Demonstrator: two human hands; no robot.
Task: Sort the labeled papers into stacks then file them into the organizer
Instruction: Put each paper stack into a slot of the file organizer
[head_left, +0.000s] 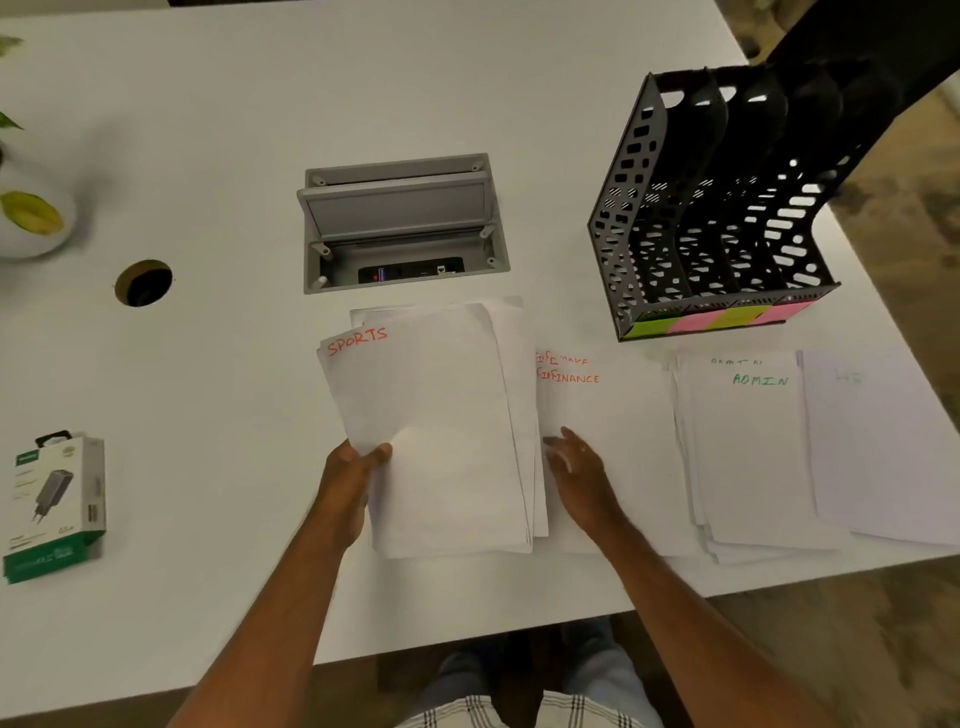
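White table (208, 104) carries everything. At its far right stands a black perforated organizer (717, 208) with several upright slots, a row of green, pink and yellow sticky notes (717, 321) along its front lip. A grey cable box (400, 223) with its lid raised is sunk into the table in the middle, just beyond the papers, and a round cable hole (144, 282) lies to its left. A white plant pot (31, 213) sits at the far left edge, and a boxed charger (54, 506) lies near the left front.

Four groups of paper lie in a row along the near edge: the SPORTS stack (441, 431), the FINANCE stack (613, 415) partly under it, the ADMIN stack (748, 457) and a faintly labeled sheet (883, 447) at the far right, its word too pale to read.

Left hand (348, 478) pinches the lower left edge of the SPORTS stack, thumb on top, its grip closed on the sheets. Right hand (582, 467) lies flat on the FINANCE stack just beside the SPORTS stack's right edge, fingers straight and blurred, its grip open.
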